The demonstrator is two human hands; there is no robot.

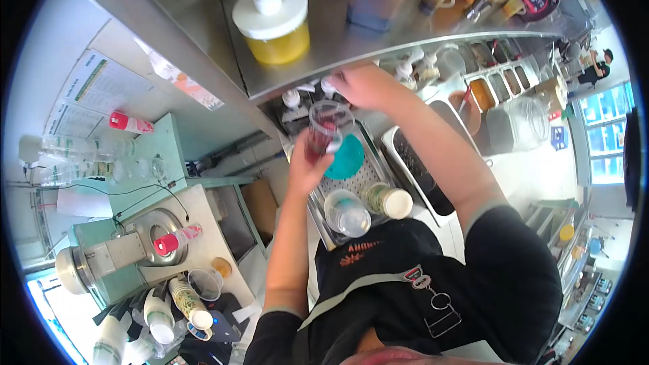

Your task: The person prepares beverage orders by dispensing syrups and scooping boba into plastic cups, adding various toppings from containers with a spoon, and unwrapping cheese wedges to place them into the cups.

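A: The left hand is wrapped round a clear plastic cup with something dark red inside. The right hand has its fingers at a white pump head; whether they grip it or press on it, I cannot tell.

B: What surrounds them? Start with the largest.

A: A stainless-steel shelf spans the top of the view, its front edge just beyond the right hand. Below it lies a perforated steel tray, and to the tray's right, a steel pan with dark contents.

B: And the smaller things?

A: On the shelf, a pump jar of yellow liquid under a white lid. At the tray's near end, a stack of clear cups beside a stack of printed paper cups. Farther along the tray, a round teal piece, bowl or lid, I cannot say which.

B: Where exactly is the held cup?

A: Over the tray's far end, its mouth upward, overlapping the teal piece from this angle. The smallest is the pump head, just beyond the cup's rim.
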